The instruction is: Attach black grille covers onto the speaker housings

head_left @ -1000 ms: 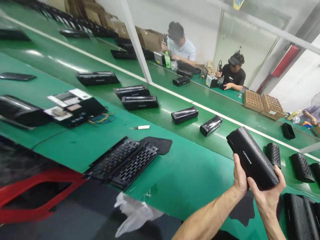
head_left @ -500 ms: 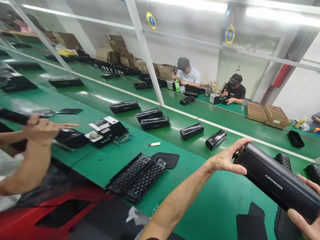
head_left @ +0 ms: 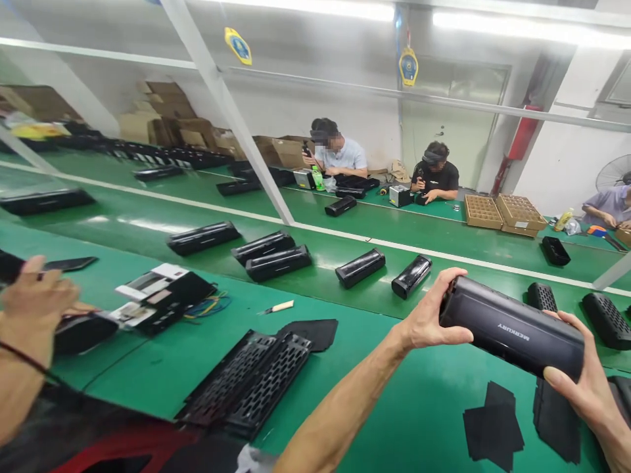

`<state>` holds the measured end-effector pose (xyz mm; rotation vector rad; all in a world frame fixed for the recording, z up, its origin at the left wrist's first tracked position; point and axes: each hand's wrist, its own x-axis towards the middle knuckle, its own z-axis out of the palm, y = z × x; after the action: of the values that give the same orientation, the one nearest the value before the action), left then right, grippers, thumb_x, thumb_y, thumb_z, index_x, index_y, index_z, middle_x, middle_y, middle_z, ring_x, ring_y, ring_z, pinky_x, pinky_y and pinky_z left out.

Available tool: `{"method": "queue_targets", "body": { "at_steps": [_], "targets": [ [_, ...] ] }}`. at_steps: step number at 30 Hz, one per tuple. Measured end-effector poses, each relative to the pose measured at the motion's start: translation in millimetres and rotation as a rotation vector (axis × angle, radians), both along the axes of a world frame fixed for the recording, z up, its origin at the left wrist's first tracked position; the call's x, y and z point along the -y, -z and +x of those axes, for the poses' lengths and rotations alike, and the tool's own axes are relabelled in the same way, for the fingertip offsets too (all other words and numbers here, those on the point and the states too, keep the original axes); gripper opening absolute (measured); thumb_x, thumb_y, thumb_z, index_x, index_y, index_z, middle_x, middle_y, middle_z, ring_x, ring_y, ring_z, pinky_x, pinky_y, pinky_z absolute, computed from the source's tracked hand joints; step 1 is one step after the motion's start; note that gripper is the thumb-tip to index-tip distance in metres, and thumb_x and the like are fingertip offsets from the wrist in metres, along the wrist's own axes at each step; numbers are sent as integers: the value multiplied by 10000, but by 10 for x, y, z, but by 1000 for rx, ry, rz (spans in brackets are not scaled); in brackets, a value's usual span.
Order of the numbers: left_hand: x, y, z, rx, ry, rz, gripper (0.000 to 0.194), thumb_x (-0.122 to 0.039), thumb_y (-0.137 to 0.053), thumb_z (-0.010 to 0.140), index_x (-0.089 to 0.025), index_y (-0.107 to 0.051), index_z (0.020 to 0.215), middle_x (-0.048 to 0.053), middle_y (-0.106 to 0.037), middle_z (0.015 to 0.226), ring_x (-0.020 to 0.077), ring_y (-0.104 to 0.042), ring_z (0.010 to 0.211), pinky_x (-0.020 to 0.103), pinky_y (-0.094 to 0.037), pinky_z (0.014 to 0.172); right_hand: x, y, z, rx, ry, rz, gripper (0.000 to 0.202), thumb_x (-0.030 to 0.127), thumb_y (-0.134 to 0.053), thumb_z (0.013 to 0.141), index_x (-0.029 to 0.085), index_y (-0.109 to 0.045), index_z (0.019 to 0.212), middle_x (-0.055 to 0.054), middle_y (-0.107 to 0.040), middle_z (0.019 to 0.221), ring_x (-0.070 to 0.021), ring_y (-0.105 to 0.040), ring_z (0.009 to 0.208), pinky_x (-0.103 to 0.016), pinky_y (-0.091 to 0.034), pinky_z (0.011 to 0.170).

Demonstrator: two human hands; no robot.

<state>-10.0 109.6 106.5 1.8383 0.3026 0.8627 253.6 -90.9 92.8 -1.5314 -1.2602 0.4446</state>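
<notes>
A black speaker-like casing [head_left: 513, 325] marked MERKURY hangs above the green table, held at both ends. Thumb and fingers of my left hand [head_left: 436, 315] grip its left end. At the right end, my right hand [head_left: 584, 368] clasps it, thumb below and fingers over the top. Under the casing lie black sheets [head_left: 494, 427] and a stack of dark pieces [head_left: 557, 420]. Two perforated black panels [head_left: 269, 381] rest left of my left arm, beside a dark sheet [head_left: 315, 334].
Several black casings [head_left: 361, 267] sit on the green belt [head_left: 315, 289]. A light-handled tool [head_left: 282, 307] and a black-and-white box [head_left: 165, 295] lie to the left. A co-worker's hand [head_left: 42, 295] is at far left. Other people work across the belt, beyond a slanted metal post [head_left: 236, 125].
The view has turned right and shifted, so the surroundings appear further left. Both hands still hold the casing, which now shows whole and less steeply tilted; more of my right hand is visible.
</notes>
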Motion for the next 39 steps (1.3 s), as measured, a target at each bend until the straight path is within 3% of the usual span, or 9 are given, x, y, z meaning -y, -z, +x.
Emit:
{"method": "queue_targets", "body": {
  "at_steps": [4,9,13,16,19,23,29,33,39],
  "targets": [
    [71,165,38,21,-118,-61,990,-696,-830,708,-267,-462,1521,112,-544,1408,338,-550,1231,471,-451,1105,-43,101,-4,-34,1,-40,837,643,-760,822,298,-454,1520,-124,-557,1498,-408,-566,1315,-443,-495,1041],
    [77,381,141,14,-180,-204,929,-664,-802,737,-246,-496,1508,111,-604,1346,333,-585,1184,457,-468,1071,-161,170,47,-294,10,-118,852,660,-827,752,299,-513,1456,-110,-646,1352,-360,-625,1212,-440,-521,1027],
    [51,522,280,-32,-261,-469,792,-688,-724,825,-249,-548,1460,95,-645,1321,302,-613,1184,416,-494,1054,-342,212,122,-590,-15,-369,814,685,-807,781,312,-521,1446,-110,-669,1276,-316,-706,979,-450,-659,711],
    [69,625,340,-139,-218,-761,834,-735,-689,847,-276,-492,1515,115,-651,1342,272,-670,1082,367,-582,863,-461,314,175,-764,34,-588,710,695,-779,796,256,-619,1330,-79,-691,956,-281,-689,759,-415,-636,461],
    [100,705,341,-238,-175,-894,918,-726,-761,782,-277,-455,1522,127,-676,1256,231,-689,858,290,-558,586,-493,438,234,-888,48,-700,582,662,-764,833,198,-692,1178,-50,-663,738,-250,-649,637,-394,-620,412],
    [144,793,330,-237,-271,-957,776,-717,-773,760,-230,-549,1322,73,-694,1001,194,-657,698,255,-508,463,-401,646,271,-1002,-34,-632,571,686,-797,827,203,-732,1124,-96,-763,815,-251,-675,647,-377,-622,480],
    [527,1067,556,-94,-402,-1298,629,-729,-701,829,-196,-575,1138,64,-727,894,192,-677,653,282,-547,482,-396,1315,-307,-1205,194,21,589,672,-969,588,323,-755,1011,-13,-806,1117,-263,-719,1026,-400,-620,875],
    [987,1232,777,65,-488,-1358,671,-767,-736,789,-210,-545,1110,79,-750,986,210,-724,735,284,-561,510,-467,1598,-668,-1263,233,-18,588,584,-997,595,314,-756,1059,-6,-815,1124,-287,-718,1096,-469,-584,992],
    [1239,1212,807,45,-570,-1305,717,-786,-792,727,-219,-505,1060,79,-751,996,225,-745,802,302,-597,554,-376,1564,-614,-1278,219,-95,589,638,-961,621,248,-762,1015,-63,-830,1105,-341,-710,1189,-505,-574,1052]
  ]
}}
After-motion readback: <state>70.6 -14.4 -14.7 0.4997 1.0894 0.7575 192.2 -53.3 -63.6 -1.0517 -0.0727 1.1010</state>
